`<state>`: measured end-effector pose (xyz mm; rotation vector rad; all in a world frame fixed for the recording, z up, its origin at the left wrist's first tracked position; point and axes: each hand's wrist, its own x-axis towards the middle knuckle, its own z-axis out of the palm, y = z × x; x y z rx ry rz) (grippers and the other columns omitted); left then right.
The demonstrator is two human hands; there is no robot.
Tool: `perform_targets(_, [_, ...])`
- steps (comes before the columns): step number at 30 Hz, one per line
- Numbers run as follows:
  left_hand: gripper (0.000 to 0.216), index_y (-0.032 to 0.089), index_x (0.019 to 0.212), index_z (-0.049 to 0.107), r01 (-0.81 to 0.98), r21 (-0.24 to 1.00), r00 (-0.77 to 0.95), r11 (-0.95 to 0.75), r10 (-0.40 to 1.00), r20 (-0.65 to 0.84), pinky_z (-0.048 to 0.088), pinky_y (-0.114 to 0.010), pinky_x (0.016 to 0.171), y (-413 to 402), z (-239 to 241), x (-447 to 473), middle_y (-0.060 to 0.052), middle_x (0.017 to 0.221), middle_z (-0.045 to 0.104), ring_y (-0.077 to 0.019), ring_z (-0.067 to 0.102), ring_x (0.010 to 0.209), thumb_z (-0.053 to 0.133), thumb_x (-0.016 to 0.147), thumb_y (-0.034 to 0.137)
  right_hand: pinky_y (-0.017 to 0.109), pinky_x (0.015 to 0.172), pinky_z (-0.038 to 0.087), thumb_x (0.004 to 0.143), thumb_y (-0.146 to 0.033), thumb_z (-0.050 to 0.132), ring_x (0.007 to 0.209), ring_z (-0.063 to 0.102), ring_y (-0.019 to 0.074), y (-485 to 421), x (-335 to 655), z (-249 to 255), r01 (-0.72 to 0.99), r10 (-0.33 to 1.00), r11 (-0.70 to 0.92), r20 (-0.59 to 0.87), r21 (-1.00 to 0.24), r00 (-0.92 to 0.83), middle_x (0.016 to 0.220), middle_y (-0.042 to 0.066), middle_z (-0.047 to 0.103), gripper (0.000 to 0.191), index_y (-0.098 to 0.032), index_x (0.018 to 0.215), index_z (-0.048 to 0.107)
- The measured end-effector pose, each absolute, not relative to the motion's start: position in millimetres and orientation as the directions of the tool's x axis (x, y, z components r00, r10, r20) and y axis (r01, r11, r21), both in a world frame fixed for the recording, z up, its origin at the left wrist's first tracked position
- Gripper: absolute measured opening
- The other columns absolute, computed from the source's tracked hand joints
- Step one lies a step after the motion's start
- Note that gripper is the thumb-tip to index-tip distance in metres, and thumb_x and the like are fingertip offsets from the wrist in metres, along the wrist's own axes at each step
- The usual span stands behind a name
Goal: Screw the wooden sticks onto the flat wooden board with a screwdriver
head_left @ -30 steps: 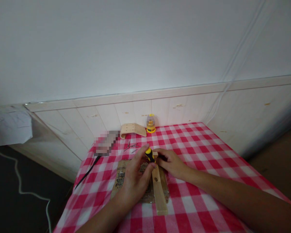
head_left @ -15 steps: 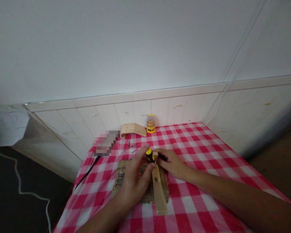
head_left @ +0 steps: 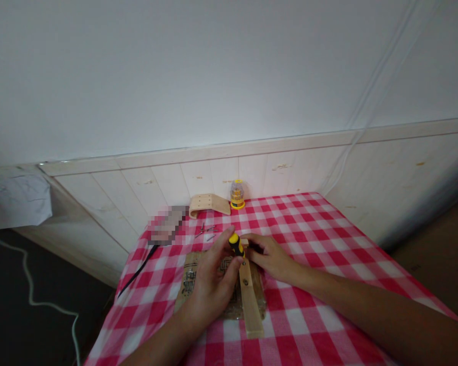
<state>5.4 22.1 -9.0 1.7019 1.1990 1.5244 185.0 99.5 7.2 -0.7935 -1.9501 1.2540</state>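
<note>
My left hand [head_left: 213, 279] is closed on the black-and-yellow handle of a screwdriver [head_left: 235, 245], thumb on one side and fingers on the other. The handle leans over a pale wooden piece [head_left: 252, 310], which has dark screws or holes along it. Its tip is hidden from me. My right hand [head_left: 270, 256] grips the far end of the wooden piece from the right, with the fingertips partly hidden. Beneath both lies a brown, printed packet [head_left: 189, 279], its surface wrapped in clear film or tape.
Several loose screws [head_left: 207, 231] lie beyond the packet. Near the wall stand a bent wooden part with holes [head_left: 209, 203] and a yellow bit container [head_left: 237, 195]. A blurred-out object [head_left: 168, 226] with a black cord is at the left of the checkered tablecloth [head_left: 301, 300].
Almost nothing differs. Both hands, the screwdriver and the wooden piece keep their places; the hanging paper at the far left has shifted slightly.
</note>
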Motion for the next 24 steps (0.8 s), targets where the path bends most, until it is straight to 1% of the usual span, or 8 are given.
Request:
perform_targets(3, [0.058,0.029,0.154,0.044,0.256,0.854,-0.044,-0.452,0.877,0.478,0.059,-0.04,0.099,22,-8,6,-0.011,0.135,0.068,-0.0236,0.07,0.116,0.063,0.099,0.028,0.037,0.085,0.056,0.091,-0.026,0.061,0.09,0.071,0.0237,99,186,9,0.139,0.784,0.357,0.215,-0.924,-0.582,0.096,0.007,0.077,0.017,-0.018,0.101,0.073])
perform_targets(7, [0.057,0.031,0.154,0.044,0.254,0.849,-0.029,-0.463,0.874,0.485,0.058,-0.04,0.1,22,-6,6,-0.011,0.136,0.067,-0.0233,0.07,0.118,0.061,0.1,0.026,0.037,0.085,0.056,0.091,-0.025,0.062,0.091,0.071,0.024,99,186,10,0.15,0.788,0.36,0.214,-0.921,-0.578,0.096,0.007,0.077,0.017,-0.019,0.102,0.073])
perform_targets(12, [0.058,0.031,0.154,0.043,0.255,0.853,-0.046,-0.455,0.876,0.481,0.058,-0.04,0.101,21,-7,6,-0.011,0.135,0.068,-0.0232,0.07,0.117,0.062,0.1,0.025,0.038,0.086,0.056,0.091,-0.026,0.062,0.087,0.07,0.0233,99,185,8,0.145,0.789,0.355,0.212,-0.924,-0.577,0.092,0.007,0.076,0.018,-0.018,0.103,0.073])
perform_targets(15, [0.058,0.03,0.153,0.044,0.26,0.847,-0.057,-0.464,0.868,0.493,0.058,-0.04,0.1,21,-8,7,-0.011,0.132,0.069,-0.0229,0.071,0.115,0.062,0.099,0.023,0.037,0.084,0.056,0.092,-0.028,0.061,0.086,0.07,0.0231,99,185,8,0.133,0.786,0.346,0.209,-0.929,-0.581,0.09,0.006,0.075,0.018,-0.018,0.101,0.072])
perform_targets(19, [0.062,0.031,0.155,0.04,0.259,0.839,-0.093,-0.478,0.853,0.514,0.059,-0.041,0.1,19,-6,9,-0.011,0.134,0.067,-0.0227,0.071,0.115,0.063,0.098,0.023,0.035,0.08,0.055,0.091,-0.028,0.061,0.087,0.07,0.0231,98,186,9,0.14,0.785,0.354,0.212,-0.925,-0.582,0.09,0.006,0.075,0.018,-0.017,0.101,0.072])
perform_targets(21, [0.063,0.031,0.156,0.038,0.245,0.838,-0.115,-0.488,0.844,0.524,0.06,-0.039,0.099,18,-3,10,-0.011,0.134,0.067,-0.0225,0.071,0.115,0.063,0.098,0.024,0.033,0.078,0.054,0.091,-0.026,0.061,0.086,0.07,0.0227,99,187,8,0.148,0.786,0.355,0.209,-0.923,-0.582,0.091,0.006,0.075,0.017,-0.017,0.101,0.072])
perform_targets(24, [0.064,0.031,0.156,0.037,0.228,0.846,-0.116,-0.482,0.849,0.516,0.061,-0.037,0.094,13,4,11,-0.011,0.129,0.069,-0.022,0.072,0.11,0.063,0.099,0.027,0.031,0.075,0.053,0.092,-0.025,0.06,0.085,0.069,0.0216,99,187,8,0.169,0.791,0.354,0.198,-0.92,-0.579,0.092,0.006,0.076,0.016,-0.018,0.1,0.072])
